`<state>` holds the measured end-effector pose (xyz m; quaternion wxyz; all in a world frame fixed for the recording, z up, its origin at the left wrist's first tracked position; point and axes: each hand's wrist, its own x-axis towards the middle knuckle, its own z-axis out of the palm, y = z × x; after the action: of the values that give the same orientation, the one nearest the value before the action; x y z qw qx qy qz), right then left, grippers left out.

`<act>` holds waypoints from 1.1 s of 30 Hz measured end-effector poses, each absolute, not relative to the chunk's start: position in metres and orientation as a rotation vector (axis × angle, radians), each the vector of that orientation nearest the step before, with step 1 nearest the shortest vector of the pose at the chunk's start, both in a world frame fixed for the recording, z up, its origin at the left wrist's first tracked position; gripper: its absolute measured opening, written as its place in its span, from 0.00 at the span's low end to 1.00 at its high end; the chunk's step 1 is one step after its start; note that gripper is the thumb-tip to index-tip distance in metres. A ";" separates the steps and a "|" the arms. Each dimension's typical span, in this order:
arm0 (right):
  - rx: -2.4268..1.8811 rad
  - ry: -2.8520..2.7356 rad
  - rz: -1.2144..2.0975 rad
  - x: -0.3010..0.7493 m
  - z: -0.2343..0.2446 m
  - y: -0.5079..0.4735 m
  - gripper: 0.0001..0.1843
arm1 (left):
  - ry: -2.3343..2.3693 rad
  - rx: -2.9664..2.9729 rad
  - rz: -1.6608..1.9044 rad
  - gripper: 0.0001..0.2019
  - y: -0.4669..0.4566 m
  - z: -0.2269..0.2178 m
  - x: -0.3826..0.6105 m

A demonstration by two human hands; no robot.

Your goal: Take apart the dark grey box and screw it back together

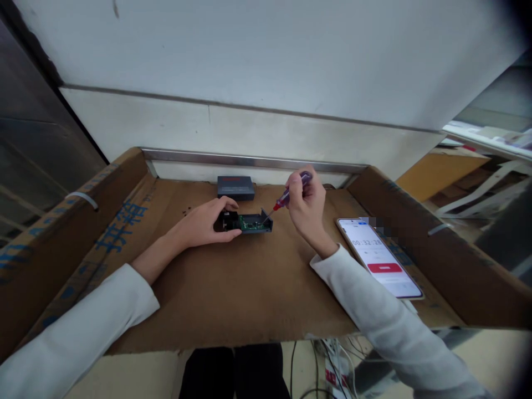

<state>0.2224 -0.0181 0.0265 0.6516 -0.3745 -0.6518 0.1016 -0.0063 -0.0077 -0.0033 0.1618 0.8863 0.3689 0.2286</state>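
An opened dark electronics case (268,226) with a green circuit board (252,224) inside lies on the cardboard. My left hand (211,221) grips its left end, thumb along the near side and fingers over the far side. In my right hand (306,202) is a screwdriver (286,197) with a purple and red handle, held at a slant. Its thin shaft points down and left into the case, with the tip at or close to the right part of the board. Whether the tip touches a screw is too small to tell. Behind the case sits a dark grey box-shaped cover (235,188).
A cardboard tray (233,299) with raised sides forms the work surface. On the right lies a phone (379,257) showing a running timer. Small dark bits (187,211) are scattered at the left, and cables (316,366) hang below the front edge. A wall (266,55) stands behind.
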 end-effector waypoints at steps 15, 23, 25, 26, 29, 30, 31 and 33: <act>-0.979 -1.675 0.284 0.219 0.011 -0.018 0.12 | 1.016 2.703 0.557 0.32 -0.003 -0.004 -0.004; -1.009 -1.683 0.250 0.218 0.012 -0.020 0.10 | 1.026 2.716 0.538 0.33 -0.003 -0.005 -0.004; -1.010 -1.682 0.246 0.218 0.012 -0.020 0.09 | 1.025 2.721 0.537 0.33 -0.003 -0.005 -0.005; -1.010 -1.681 0.246 0.218 0.012 -0.020 0.09 | 1.023 2.722 0.538 0.33 -0.003 -0.005 -0.005; -1.014 -1.672 0.253 0.218 0.012 -0.020 0.10 | 1.024 2.716 0.531 0.33 -0.003 -0.005 -0.005; -1.018 -1.668 0.259 0.218 0.011 -0.019 0.10 | 1.026 2.713 0.528 0.32 -0.003 -0.005 -0.005; -1.022 -1.664 0.265 0.218 0.011 -0.019 0.10 | 1.026 2.710 0.527 0.32 -0.003 -0.005 -0.005; -1.027 -1.657 0.278 0.218 0.011 -0.019 0.10 | 1.025 2.701 0.530 0.32 -0.003 -0.005 -0.005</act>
<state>0.2179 -0.0186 0.0106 0.5533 -0.4346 -0.7008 0.1177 -0.0052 -0.0030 -0.0045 0.1019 0.9148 0.3471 0.1795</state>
